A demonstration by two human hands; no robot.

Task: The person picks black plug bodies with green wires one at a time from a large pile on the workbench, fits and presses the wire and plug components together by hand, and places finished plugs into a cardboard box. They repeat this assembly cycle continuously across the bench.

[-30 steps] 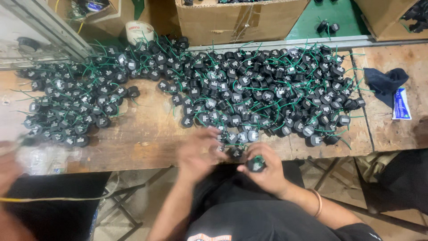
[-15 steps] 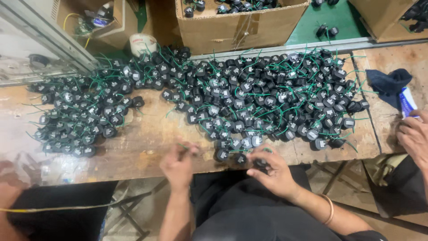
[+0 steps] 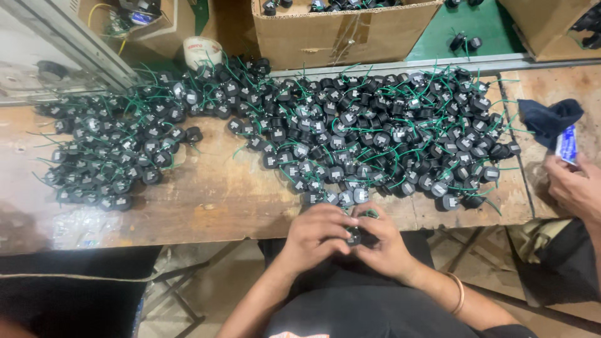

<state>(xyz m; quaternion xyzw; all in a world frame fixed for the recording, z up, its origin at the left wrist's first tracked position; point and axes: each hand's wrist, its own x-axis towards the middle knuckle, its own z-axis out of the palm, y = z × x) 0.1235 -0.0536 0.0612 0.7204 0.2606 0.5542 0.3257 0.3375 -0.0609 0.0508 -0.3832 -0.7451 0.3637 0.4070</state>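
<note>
My left hand (image 3: 316, 233) and my right hand (image 3: 385, 241) meet at the near edge of the wooden table (image 3: 206, 200), both closed around one small black round part (image 3: 354, 236) with a green wire. Just beyond my fingers lies the big heap of the same black parts with green wires (image 3: 375, 138), spread over the middle and right of the table. A second, smaller heap of these parts (image 3: 119, 156) covers the left side.
A cardboard box (image 3: 341, 28) holding more black parts stands at the back centre. A dark blue cloth (image 3: 548, 119) lies at the right. Another person's hand (image 3: 573, 184) holds a small blue-and-white packet at the right edge. A white tape roll (image 3: 201, 50) sits back left.
My left hand has moved right from the table edge to join my right hand on the part. The view has shifted slightly, and the other person's hand has come lower at the right.
</note>
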